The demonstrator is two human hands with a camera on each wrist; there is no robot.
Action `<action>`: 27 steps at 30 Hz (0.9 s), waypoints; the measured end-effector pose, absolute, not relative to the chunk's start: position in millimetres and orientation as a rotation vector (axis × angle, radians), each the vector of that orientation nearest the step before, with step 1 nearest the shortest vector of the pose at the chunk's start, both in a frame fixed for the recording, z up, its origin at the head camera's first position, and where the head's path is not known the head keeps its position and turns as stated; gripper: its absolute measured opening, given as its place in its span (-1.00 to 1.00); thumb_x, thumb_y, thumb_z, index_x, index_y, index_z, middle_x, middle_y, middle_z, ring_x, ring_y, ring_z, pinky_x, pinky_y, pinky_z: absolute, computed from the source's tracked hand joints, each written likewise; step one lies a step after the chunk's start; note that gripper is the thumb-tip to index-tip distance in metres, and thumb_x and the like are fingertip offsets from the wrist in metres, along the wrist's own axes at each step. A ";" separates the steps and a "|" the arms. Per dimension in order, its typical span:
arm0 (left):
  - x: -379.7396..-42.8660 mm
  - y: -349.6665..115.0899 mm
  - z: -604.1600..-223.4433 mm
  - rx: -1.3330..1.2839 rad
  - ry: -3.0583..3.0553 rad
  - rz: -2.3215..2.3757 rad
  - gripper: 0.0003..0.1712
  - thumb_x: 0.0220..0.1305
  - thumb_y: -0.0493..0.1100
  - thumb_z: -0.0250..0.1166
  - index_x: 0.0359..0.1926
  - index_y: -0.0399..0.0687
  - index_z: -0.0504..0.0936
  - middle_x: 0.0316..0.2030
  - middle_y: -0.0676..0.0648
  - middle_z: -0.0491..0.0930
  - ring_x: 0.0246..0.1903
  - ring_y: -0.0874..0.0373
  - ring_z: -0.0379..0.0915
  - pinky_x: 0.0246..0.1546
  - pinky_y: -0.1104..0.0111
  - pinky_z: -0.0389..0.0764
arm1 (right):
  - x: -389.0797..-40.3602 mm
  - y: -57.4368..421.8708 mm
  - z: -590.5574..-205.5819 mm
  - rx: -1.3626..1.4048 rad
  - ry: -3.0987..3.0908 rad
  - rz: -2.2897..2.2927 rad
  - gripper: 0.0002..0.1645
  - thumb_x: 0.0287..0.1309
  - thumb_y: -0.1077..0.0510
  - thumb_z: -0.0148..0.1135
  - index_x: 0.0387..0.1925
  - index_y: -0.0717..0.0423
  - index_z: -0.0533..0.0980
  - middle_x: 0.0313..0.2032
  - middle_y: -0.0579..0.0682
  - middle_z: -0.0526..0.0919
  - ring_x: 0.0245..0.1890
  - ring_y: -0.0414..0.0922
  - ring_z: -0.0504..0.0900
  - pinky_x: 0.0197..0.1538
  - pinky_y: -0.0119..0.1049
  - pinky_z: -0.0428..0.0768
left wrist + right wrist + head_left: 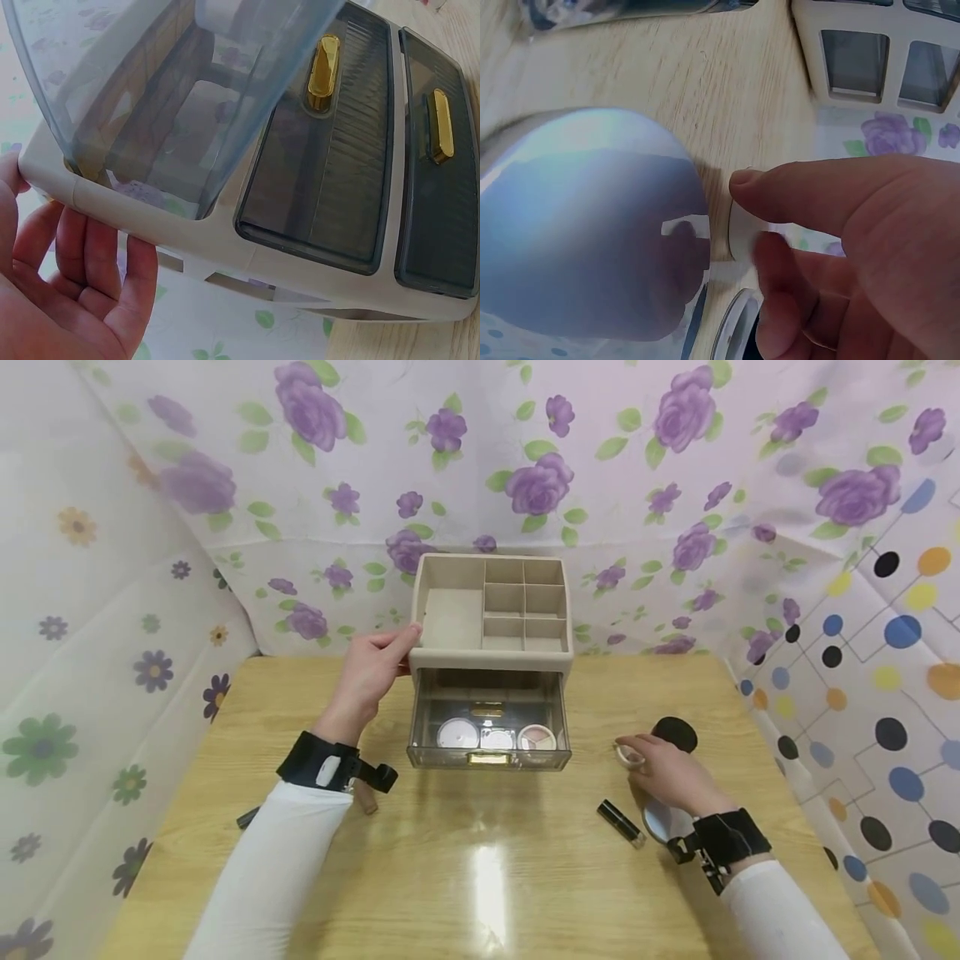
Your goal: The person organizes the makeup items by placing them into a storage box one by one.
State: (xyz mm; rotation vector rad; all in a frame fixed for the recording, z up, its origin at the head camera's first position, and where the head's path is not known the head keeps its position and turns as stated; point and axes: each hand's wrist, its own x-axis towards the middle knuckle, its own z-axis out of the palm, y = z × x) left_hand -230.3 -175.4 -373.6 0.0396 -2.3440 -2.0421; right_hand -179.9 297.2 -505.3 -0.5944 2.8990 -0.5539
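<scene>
A beige cosmetics organizer [491,656] with an open top tray stands at the back of the table. Its top smoky clear drawer [489,760] is pulled out and holds several round and square compacts [457,733]. My left hand [369,675] grips the organizer's left upper edge, thumb on top and fingers curled beneath. To the right, my right hand [678,774] pinches a small round white-rimmed case [629,756] at table level; the fingers partly cover it. A round silvery mirror-like disc [592,232] lies beside that hand, partly under the wrist in the head view.
A black round lid-like piece [675,734] sits just beyond the right hand. A black lipstick-like tube [621,822] lies left of the disc. Near the left forearm are a brownish tube [366,797] and a dark stick [247,817]. Floral curtains [480,460] enclose the table.
</scene>
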 end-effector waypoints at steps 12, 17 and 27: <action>-232.9 -174.2 -374.4 0.019 -2.309 -2.073 -0.41 0.54 0.11 0.34 0.24 -0.33 0.71 0.09 -0.35 0.71 -0.24 0.22 0.72 -0.04 0.30 0.72 | -183.8 294.0 -509.1 -0.489 2.952 -0.531 -0.41 0.32 0.25 0.46 0.35 0.00 0.57 0.20 0.30 0.61 -0.04 0.17 0.74 -0.17 0.10 0.70; -231.1 -177.4 -377.4 0.029 -2.336 -2.078 -0.41 0.55 0.11 0.32 0.29 -0.28 0.69 0.16 -0.38 0.68 -0.19 0.19 0.73 -0.03 0.31 0.72 | -181.8 292.1 -514.2 -0.472 2.954 -0.533 -0.47 0.31 0.23 0.50 0.28 -0.02 0.62 0.12 0.25 0.65 -0.10 0.09 0.76 -0.19 0.04 0.71; -233.9 -175.0 -376.0 0.008 -2.311 -2.081 -0.41 0.55 0.11 0.33 0.26 -0.31 0.70 0.15 -0.39 0.68 -0.23 0.23 0.73 -0.02 0.27 0.72 | -181.7 295.9 -512.3 -0.466 2.957 -0.526 -0.47 0.33 0.18 0.50 0.30 -0.02 0.61 0.17 0.28 0.63 -0.01 0.20 0.72 -0.10 0.16 0.69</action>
